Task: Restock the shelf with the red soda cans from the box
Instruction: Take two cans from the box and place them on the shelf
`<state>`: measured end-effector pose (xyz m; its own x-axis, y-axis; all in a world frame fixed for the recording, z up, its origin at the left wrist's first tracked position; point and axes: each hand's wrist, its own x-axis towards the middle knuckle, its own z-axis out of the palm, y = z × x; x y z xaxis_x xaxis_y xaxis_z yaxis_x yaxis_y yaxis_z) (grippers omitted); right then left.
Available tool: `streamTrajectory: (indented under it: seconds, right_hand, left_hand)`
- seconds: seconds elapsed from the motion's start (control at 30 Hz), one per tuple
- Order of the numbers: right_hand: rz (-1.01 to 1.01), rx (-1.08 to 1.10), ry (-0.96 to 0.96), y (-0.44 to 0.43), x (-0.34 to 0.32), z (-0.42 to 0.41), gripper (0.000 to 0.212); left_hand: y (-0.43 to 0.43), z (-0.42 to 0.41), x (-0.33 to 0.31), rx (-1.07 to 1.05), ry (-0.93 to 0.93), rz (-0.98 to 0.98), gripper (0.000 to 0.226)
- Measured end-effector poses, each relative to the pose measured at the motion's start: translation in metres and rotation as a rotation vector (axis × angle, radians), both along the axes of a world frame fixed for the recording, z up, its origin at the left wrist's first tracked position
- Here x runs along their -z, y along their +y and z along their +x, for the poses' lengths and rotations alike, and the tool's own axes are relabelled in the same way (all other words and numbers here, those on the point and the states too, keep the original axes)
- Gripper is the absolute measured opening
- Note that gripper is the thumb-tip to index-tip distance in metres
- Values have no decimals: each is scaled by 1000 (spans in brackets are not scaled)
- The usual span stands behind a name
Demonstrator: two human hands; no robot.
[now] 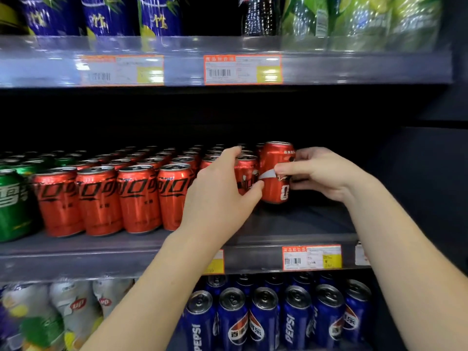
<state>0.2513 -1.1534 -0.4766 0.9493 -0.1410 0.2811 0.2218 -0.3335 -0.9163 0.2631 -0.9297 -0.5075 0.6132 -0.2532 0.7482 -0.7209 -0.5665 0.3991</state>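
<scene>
Several rows of red soda cans [138, 198] stand on the middle shelf [291, 224]. My right hand [321, 173] grips one red can [274, 171] at the right end of the rows, upright and low over the shelf. My left hand [220, 196] curls its fingers and thumb round the neighbouring red can [244, 173] just left of it. The box is out of view.
Green cans [11, 203] stand at the shelf's far left. To the right of the held can the shelf floor is bare and dark. Blue Pepsi cans [296, 320] fill the shelf below, and bottles [354, 16] line the shelf above. Price labels [311, 257] hang on the shelf edges.
</scene>
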Motion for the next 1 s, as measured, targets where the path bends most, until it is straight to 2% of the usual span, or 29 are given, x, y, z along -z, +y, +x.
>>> streamTrajectory:
  seconds: [0.07,0.13,0.2,0.37,0.47,0.63,0.77,1.0]
  right_hand:
    - [17,72,17,-9,2,12,49]
    - [29,133,35,-17,5,27,58]
    - [32,181,50,-19,8,41,57]
    - [-70,307,40,-8,18,68,54]
    - [-185,298,43,-11,25,79,49]
    - [-292,361,70,-20,28,86,78]
    - [-427,402,60,-15,28,104,65]
    - [-449,433,105,-14,24,130,60]
  left_hand:
    - [3,-2,-3,-69,-51,71,74]
    - [4,-4,-5,-108,-90,141,74]
    - [5,-6,-4,-129,-127,199,74]
    - [5,-5,2,-148,-163,246,70]
    - [4,-4,5,-121,-149,229,68]
    - [1,2,11,-125,-165,235,67]
    - [-2,5,16,-106,-195,180,66]
    - [1,10,15,-115,-213,191,68]
